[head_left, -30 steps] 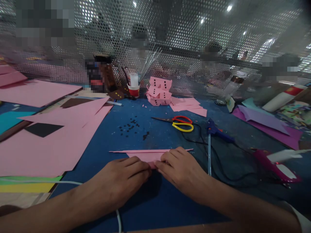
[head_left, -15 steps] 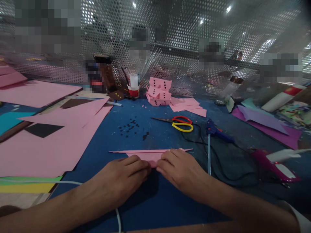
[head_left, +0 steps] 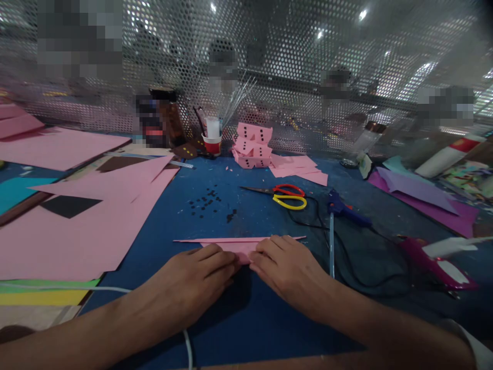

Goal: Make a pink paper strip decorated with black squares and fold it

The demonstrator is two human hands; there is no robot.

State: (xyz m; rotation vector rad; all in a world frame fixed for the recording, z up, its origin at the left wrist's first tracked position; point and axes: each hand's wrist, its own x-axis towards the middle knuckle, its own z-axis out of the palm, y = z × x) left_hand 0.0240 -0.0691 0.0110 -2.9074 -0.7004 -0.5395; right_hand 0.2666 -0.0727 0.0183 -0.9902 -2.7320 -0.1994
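Our left grip (head_left: pixel 196 282) and right grip (head_left: pixel 290 272) are both closed on the near edge of a narrow, folded sheet of pink paper (head_left: pixel 242 250), with a small gap between them; it lies on the blue tabletop (head_left: pixel 246 329), directly under both. If we press unevenly, the fold could come out crooked, and if one grip slackens too soon, the near edge could spring open. The loose white cable (head_left: pixel 187 344), nearer to us than the left grip and crossing beneath our left forearm (head_left: pixel 115 326), might snag and jerk it. A careless sweep could scatter the tiny black bits (head_left: pixel 208 201) beyond the left grip. We cannot make out our thumbs, nor how many layers sit beneath the grips. The right grip covers part of the paper's long far strip, and the pale blue rod (head_left: pixel 332 246) just beyond it runs out of sight at the wrist.
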